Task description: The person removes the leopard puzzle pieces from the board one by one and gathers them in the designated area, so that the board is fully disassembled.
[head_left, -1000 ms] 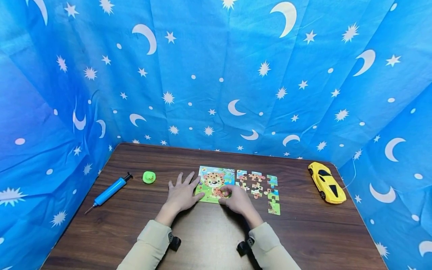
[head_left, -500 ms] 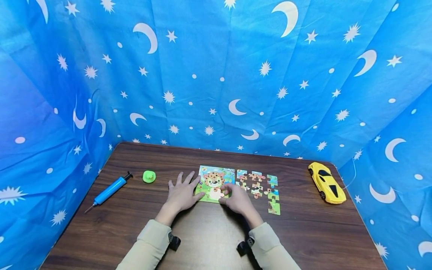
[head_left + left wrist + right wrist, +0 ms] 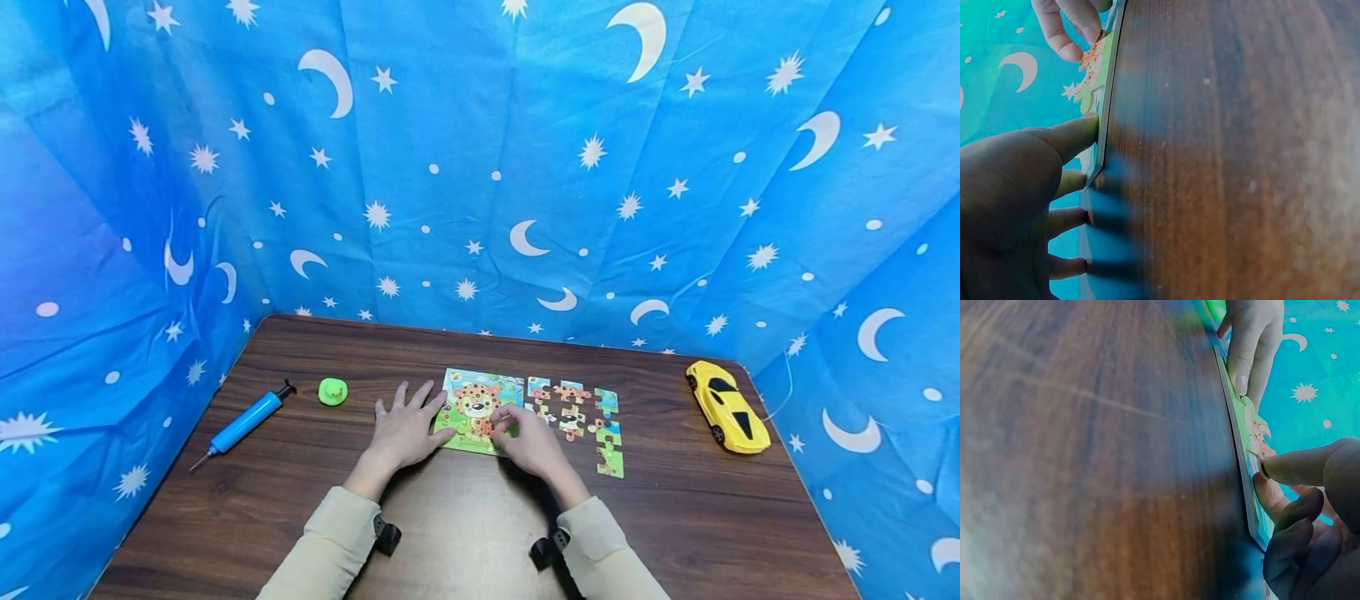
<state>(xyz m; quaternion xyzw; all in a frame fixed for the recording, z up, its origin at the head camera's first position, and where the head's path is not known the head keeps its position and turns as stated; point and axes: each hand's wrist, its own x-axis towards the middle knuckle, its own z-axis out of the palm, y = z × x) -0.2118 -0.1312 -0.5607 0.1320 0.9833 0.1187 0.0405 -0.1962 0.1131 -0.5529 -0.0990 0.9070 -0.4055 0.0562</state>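
Observation:
A leopard-cub jigsaw board [image 3: 462, 388] lies flat on the table between my hands. My left hand [image 3: 405, 432] is spread with straight fingers at its left side; the thumb [image 3: 1079, 132] presses the board's near left corner, and other fingertips meet the tabletop. With thumb and index finger, my right hand [image 3: 528, 440] pinches a spotted orange puzzle piece [image 3: 1091, 57] at the lower middle of the picture. The piece stands tilted up from the board surface in the left wrist view. My right hand hides the board's lower right part.
Several loose puzzle pieces [image 3: 609, 432] lie in columns right of the board. A yellow toy car [image 3: 727, 407] is at the far right. To the left are a green rubber duck [image 3: 332, 392] and a blue hand pump [image 3: 245, 423]. A blue star-patterned cloth [image 3: 450, 167] encloses the table [image 3: 457, 533].
The cub's body area looked pale half a second ago; it shows spotted orange again now. My right fingertips have shifted slightly right. My left hand has stayed in place.

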